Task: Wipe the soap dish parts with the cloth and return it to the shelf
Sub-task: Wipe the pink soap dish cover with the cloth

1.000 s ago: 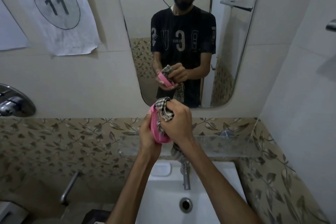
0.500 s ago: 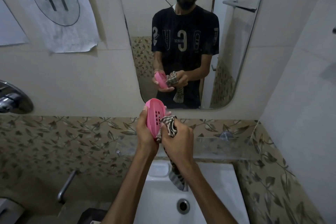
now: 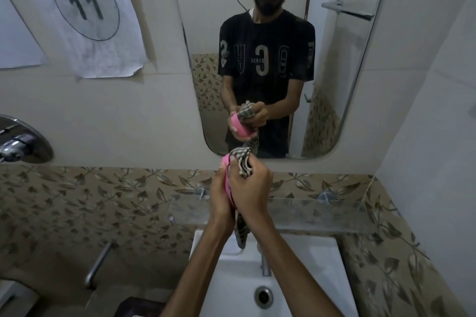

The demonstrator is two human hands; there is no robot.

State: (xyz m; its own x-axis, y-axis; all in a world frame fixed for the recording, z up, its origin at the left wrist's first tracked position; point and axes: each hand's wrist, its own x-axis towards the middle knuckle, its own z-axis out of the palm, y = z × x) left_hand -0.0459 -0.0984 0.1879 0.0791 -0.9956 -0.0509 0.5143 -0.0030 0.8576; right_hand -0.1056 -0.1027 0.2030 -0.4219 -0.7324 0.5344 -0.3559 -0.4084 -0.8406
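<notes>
Pink soap dish part (image 3: 226,183) sits edge-on btwn your hands, above the sink (image 3: 296,278). Your left hand (image 3: 220,201) is clamped on it; your right hand (image 3: 251,193) grips the checked cloth (image 3: 243,163) against it. Glass shelf (image 3: 322,213) at 3 o'clock; mirror (image 3: 342,72) at 12.

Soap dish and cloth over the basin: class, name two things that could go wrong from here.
1. The pink soap dish part is pinched between both hands above the sink; rubbing could make it slip and fall in.
2. The cloth has a tail hanging near the tap and might snag it.
</notes>
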